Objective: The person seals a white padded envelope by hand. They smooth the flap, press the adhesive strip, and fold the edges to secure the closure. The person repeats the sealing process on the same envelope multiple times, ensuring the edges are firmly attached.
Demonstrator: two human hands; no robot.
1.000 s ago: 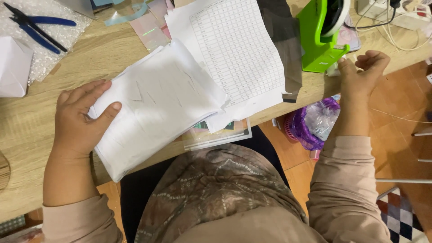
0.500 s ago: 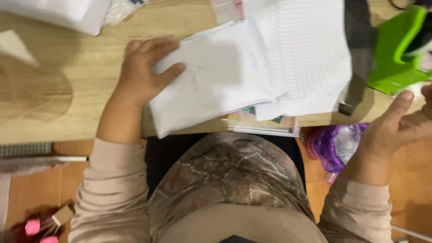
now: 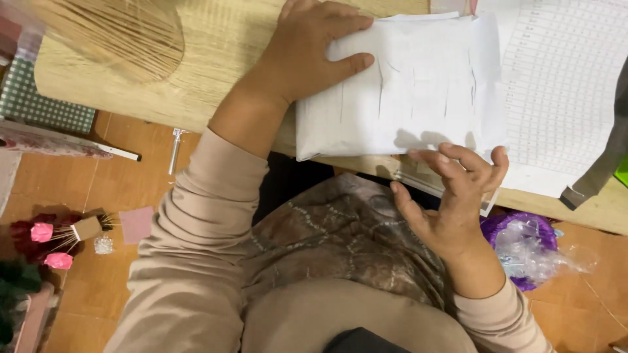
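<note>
Left hand (image 3: 307, 55) presses flat on the white paper stack (image 3: 399, 85); right hand (image 3: 454, 196), fingers spread and empty, hovers at its near edge.

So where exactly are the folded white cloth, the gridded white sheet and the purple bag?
folded white cloth (image 3: 399, 98): head view, middle of its top face.
gridded white sheet (image 3: 562, 98): head view, centre of the gridded area.
purple bag (image 3: 523, 245): head view, its crumpled middle on the floor.

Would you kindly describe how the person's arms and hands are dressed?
Both hands, left hand and right hand, are bare: no gloves or rings visible. Long, plain beige sleeves cover both arms to the wrists, loosely creased, without markings.
</note>
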